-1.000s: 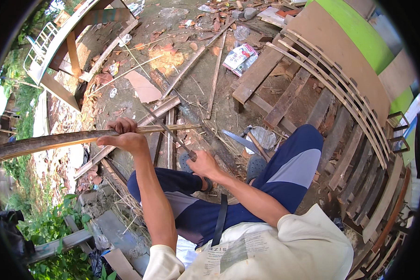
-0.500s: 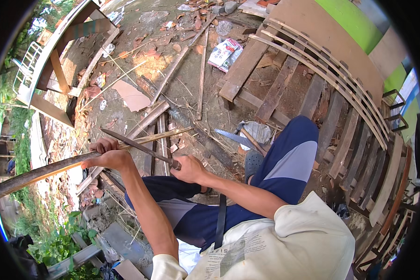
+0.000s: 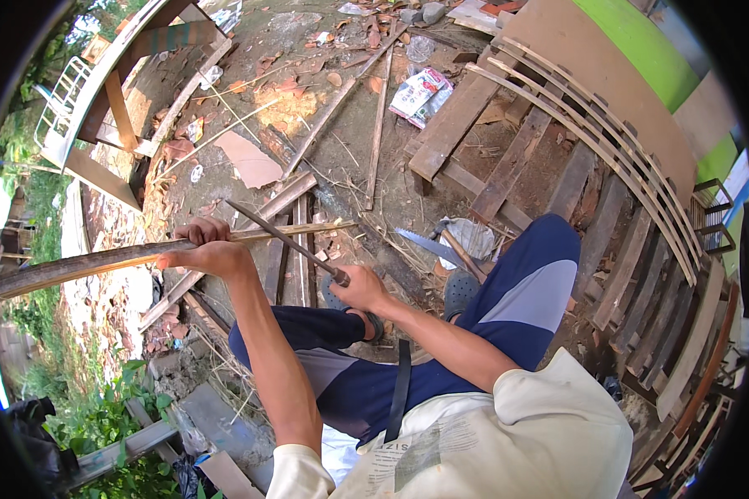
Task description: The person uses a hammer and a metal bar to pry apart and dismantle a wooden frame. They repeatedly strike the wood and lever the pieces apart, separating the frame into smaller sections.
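A long split pole [image 3: 91,264] that looks like bamboo, dark outside and pale yellow on its cut face, runs from the left edge to the middle. My left hand [image 3: 208,251] is closed round it. In my right hand [image 3: 363,289] is the brown handle of a machete [image 3: 276,233], fingers wrapped round it. Its long dark blade slants up and left, crossing the pole just right of my left hand. Whether the edge touches the pole I cannot tell. The thinner pale end of the pole sticks out beyond the blade.
A handsaw [image 3: 429,247] and a wooden-handled tool [image 3: 464,252] lie by my right foot, next to a whitish bag [image 3: 473,238]. Slatted timber [image 3: 574,179] with thin curved strips [image 3: 595,112] stands right. Loose planks [image 3: 333,112] and a printed packet [image 3: 422,96] lie ahead; a wooden frame [image 3: 112,112] stands left.
My right hand and the machete have moved right and slightly away, the blade now steeper. The pole's left end sits higher in view. The whole view has shifted a little.
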Available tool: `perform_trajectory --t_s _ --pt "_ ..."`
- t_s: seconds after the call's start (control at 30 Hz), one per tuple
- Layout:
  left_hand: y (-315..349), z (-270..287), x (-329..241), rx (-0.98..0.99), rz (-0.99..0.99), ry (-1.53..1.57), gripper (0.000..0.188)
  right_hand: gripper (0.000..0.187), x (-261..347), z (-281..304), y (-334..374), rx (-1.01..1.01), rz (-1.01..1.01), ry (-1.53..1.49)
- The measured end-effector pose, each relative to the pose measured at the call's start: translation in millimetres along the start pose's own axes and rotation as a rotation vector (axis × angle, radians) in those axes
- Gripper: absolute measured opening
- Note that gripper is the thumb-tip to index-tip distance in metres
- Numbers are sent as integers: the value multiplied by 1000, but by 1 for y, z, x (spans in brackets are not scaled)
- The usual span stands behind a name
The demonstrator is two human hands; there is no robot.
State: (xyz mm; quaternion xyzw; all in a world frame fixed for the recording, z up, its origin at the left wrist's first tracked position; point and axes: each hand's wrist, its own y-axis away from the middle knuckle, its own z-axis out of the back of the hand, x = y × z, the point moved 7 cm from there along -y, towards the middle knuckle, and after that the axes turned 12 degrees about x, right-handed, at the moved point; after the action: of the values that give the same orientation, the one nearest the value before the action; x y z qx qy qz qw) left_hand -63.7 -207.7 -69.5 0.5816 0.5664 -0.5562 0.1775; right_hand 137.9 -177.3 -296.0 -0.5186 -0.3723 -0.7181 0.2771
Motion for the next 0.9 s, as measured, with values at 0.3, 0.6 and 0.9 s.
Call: perform_trajectory --t_s 0.3,0.6,0.9 --pt "-17 -13 13 20 -11 -5 78 35 -45 14 -12 153 -419 113" --pt "-28 -33 16 8 56 -19 74 37 -178 11 -24 93 -503 116" --pt "-54 -24 31 27 66 -26 76 36 -9 8 -38 200 -201 48"
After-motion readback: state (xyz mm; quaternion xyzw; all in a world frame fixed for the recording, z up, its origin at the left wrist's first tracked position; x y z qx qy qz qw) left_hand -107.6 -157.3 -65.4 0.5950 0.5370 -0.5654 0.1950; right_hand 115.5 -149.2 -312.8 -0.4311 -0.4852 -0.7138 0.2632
